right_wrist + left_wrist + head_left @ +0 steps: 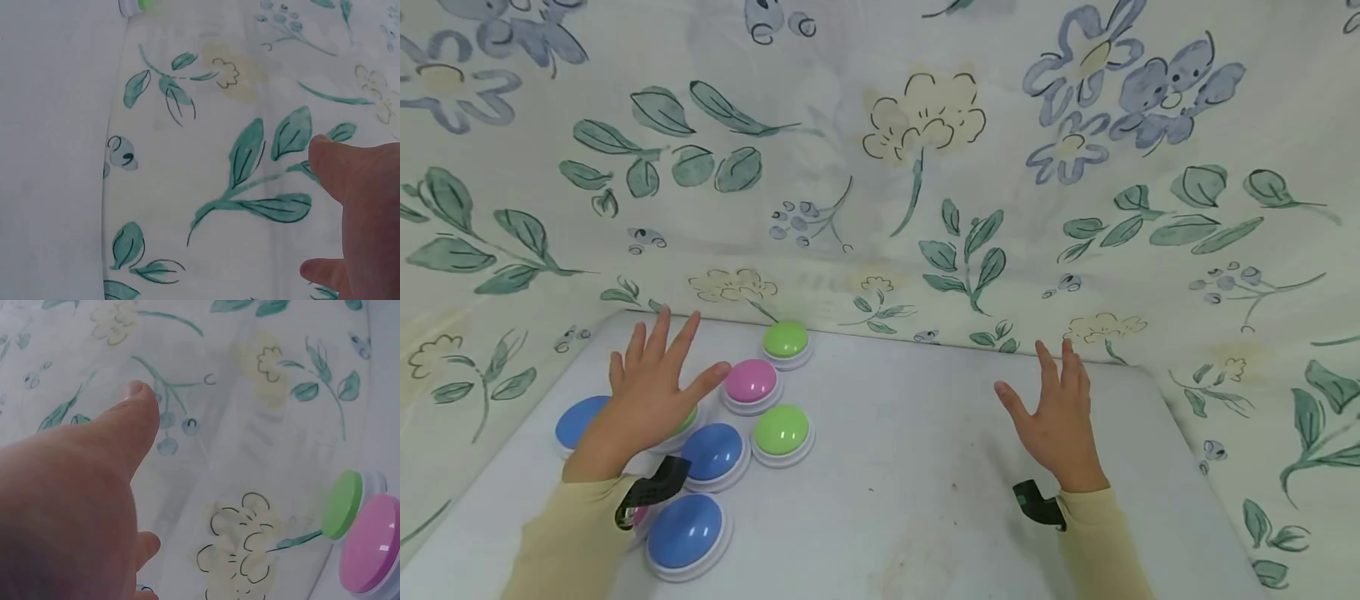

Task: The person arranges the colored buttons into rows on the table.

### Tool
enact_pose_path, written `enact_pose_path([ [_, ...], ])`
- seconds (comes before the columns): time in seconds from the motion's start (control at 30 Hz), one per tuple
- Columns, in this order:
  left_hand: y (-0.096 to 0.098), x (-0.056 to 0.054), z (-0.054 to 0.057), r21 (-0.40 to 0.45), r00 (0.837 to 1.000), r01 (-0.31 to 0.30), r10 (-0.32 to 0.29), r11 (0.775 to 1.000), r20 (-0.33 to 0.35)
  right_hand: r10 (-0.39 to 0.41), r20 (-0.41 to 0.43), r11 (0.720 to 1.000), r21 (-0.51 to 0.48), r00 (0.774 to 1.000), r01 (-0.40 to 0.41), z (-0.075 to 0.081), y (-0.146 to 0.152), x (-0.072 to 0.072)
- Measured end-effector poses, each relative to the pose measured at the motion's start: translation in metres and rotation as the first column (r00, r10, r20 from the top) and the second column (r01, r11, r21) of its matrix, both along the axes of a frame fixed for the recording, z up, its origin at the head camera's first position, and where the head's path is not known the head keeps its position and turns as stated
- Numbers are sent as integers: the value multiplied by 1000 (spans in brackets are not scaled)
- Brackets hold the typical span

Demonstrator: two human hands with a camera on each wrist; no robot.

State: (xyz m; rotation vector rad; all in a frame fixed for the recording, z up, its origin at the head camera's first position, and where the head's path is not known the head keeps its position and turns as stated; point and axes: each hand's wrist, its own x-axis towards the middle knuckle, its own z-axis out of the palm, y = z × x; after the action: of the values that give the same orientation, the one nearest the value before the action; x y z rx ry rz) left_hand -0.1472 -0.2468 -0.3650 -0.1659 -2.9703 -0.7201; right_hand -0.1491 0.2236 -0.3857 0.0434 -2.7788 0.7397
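Note:
My left hand (651, 400), fingers spread and straight, hovers over a cluster of round dome buttons on white bases at the table's left. Its thumb tip overlaps the pink button (751, 381) in the head view. A green button (681, 423) and a large blue button (580, 421) are partly hidden by this hand. Beside it are another blue button (711, 452) and a green button (782, 430). My right hand (1060, 425) is held above the right part of the table, fingers extended and holding nothing. In the left wrist view, the pink button (372, 544) appears at the right edge.
A far green button (786, 339) sits near the table's back edge, and a blue button (685, 531) lies at the front left. A pink button (640, 515) is mostly hidden by the left wrist strap. Flower-patterned cloth (850, 167) rises behind the white table (910, 467).

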Motion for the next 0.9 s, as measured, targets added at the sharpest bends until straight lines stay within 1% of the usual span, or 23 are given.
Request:
enact_pose_path([
  [0.1,0,3,-1,17,1000,-11,11,1000,-5,9,6,1000,-13,1000,-9,-2,-10,0],
  [0.27,2,6,-4,35,1000,-25,25,999,12,37,-4,998,-44,999,-37,-8,-28,-2],
  [0.43,4,10,-7,60,999,-21,19,998,36,97,-20,990,-98,995,-99,-15,-50,-4],
  [0.57,6,12,-11,76,997,-16,10,997,77,154,-25,978,-137,988,-156,-20,-70,-5],
  [0.67,9,13,-15,86,993,-19,9,996,118,187,-10,969,-164,982,-186,-24,-86,-5],
  [0.77,11,15,-18,94,987,-14,-1,995,161,212,6,962,-177,977,-208,-28,-100,-5],
  [0.83,13,16,-20,99,980,-15,-5,995,199,232,14,956,-185,973,-226,-31,-109,-6],
  [0.9,14,18,-22,108,975,-7,-18,994,221,256,14,949,-192,967,-249,-35,-118,-7],
])
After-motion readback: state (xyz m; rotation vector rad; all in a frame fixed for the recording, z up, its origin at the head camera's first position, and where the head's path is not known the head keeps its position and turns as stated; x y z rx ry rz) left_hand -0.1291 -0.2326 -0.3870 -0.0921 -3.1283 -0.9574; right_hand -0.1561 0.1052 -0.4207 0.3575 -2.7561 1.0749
